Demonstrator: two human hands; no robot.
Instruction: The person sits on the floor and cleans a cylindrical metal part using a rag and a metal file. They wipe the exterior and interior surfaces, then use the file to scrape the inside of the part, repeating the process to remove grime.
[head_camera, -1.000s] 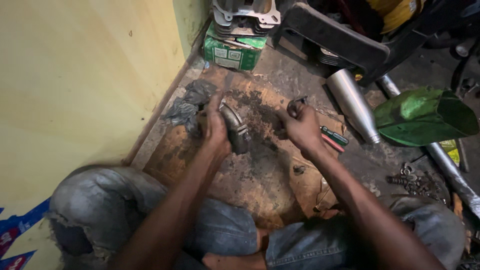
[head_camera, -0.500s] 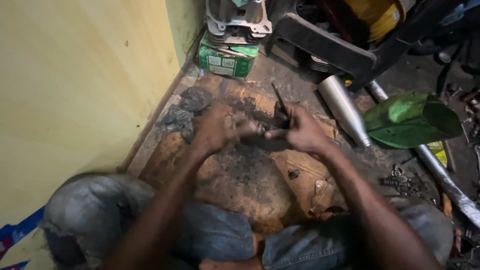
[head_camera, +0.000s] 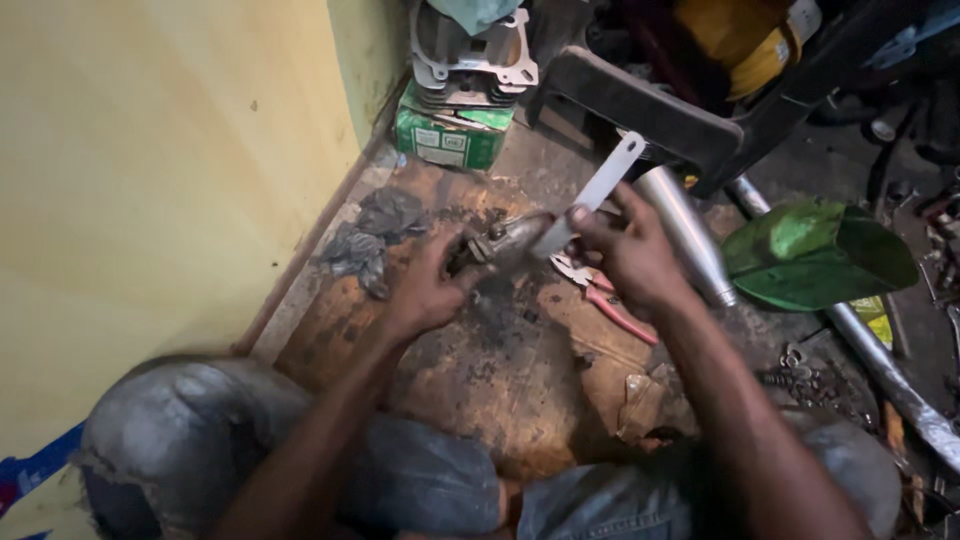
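Now: scraping a grimy pipe.
Your left hand (head_camera: 425, 290) clamps the stiff, greasy metal pipe (head_camera: 505, 245); your right hand (head_camera: 630, 250) pinches the thin flat blade (head_camera: 592, 195). Likely slippery, so grip its flange end.

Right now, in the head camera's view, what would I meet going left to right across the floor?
Yellow wall → grey rag → left hand → metal part → right hand → silver pipe → green cover.

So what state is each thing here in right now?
Left hand: closed around a dirty metal part, held above the cardboard.
Right hand: gripping a flat pale strip, its lower end at the part.
Pliers: lying on the cardboard, unheld.
Rag: crumpled by the wall.
Green box: on the floor, engine cylinder on top.
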